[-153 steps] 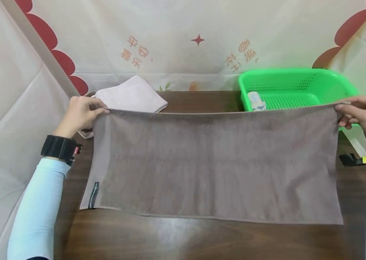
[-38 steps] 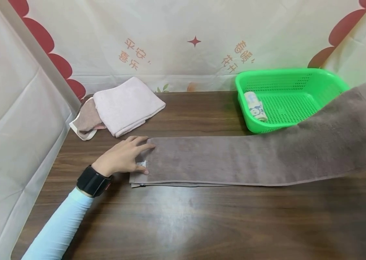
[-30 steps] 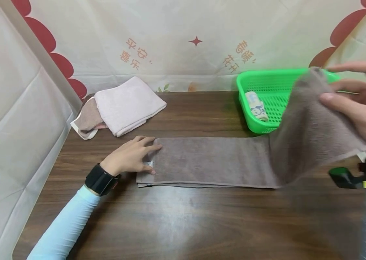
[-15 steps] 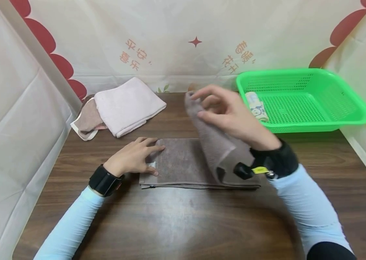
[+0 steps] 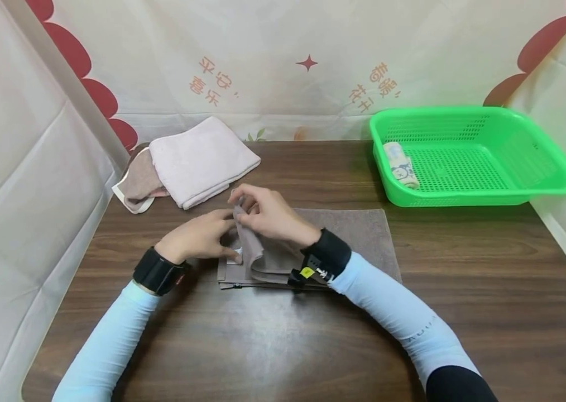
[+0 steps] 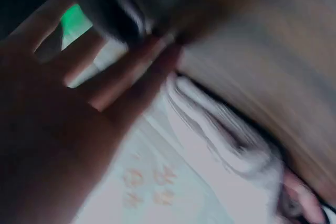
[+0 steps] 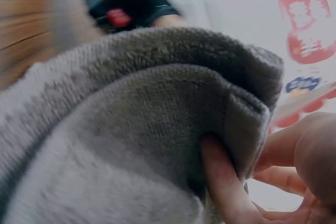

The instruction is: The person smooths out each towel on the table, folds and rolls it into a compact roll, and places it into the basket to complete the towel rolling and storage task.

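Note:
A grey-brown towel [image 5: 360, 230], folded lengthwise, lies on the table with its right part doubled over toward the left. My right hand [image 5: 275, 216] pinches the end of the upper layer above the towel's left end. In the right wrist view, thumb and fingers grip the thick layered edge of the towel [image 7: 157, 114]. My left hand [image 5: 195, 240] rests at the towel's left end beside a small white label [image 5: 234, 258], fingers spread and relaxed. The left wrist view is dark and blurred, with the fingers of the left hand [image 6: 79, 77] extended.
A folded pale pink towel [image 5: 202, 159] lies at the back left, over a brown cloth with white trim [image 5: 139, 181]. At the back right stands a green basket [image 5: 464, 198] holding a rolled patterned cloth [image 5: 401, 166]. White printed curtains [image 5: 283, 33] enclose the wooden table [image 5: 283, 357].
Earlier both hands held the towel spread out; it was then laid down folded lengthwise. My right hand has carried its right end leftward over to my left hand, which stayed at the left end.

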A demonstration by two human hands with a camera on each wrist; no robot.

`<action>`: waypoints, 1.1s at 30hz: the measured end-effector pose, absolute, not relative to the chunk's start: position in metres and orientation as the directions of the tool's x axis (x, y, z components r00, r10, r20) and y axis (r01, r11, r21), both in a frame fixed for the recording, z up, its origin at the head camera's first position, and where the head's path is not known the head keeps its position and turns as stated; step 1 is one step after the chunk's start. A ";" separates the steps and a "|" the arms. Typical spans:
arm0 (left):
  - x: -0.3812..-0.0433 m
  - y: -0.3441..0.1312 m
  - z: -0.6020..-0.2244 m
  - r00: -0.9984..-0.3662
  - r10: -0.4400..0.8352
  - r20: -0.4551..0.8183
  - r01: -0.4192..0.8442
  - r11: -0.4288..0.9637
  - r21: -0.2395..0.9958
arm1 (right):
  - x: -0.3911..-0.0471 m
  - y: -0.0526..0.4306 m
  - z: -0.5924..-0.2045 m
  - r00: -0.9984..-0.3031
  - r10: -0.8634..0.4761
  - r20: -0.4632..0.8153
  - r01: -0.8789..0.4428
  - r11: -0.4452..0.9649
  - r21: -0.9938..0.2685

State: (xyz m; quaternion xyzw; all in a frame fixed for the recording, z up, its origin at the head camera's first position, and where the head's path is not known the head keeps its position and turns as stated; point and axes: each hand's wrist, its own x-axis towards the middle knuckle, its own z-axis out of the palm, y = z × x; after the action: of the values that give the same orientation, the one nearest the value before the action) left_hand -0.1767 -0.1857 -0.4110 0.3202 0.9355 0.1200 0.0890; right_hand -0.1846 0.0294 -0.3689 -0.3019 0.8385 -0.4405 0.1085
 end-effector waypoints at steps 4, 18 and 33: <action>-0.183 -0.201 -0.404 -0.798 0.597 0.083 0.593 0.750 0.292 | -0.184 0.018 -0.395 -0.771 -0.637 0.000 -0.334 0.405 -0.851; -0.172 -0.179 -0.402 -0.797 0.599 -0.078 0.578 0.794 0.191 | -0.179 0.066 -0.424 -0.573 -0.797 -0.191 -0.020 0.246 -0.969; -0.169 -0.173 -0.404 -0.820 0.557 -0.133 0.523 0.822 0.226 | -0.179 0.202 -0.414 -0.619 -0.745 -0.249 -0.087 0.380 -0.921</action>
State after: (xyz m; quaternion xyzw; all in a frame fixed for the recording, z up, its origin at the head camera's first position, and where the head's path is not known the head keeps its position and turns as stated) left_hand -0.1691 -0.1733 -0.4036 0.2844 0.9496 0.0899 0.0967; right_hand -0.1794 0.2023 -0.4139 -0.2744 0.7580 -0.4846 0.3396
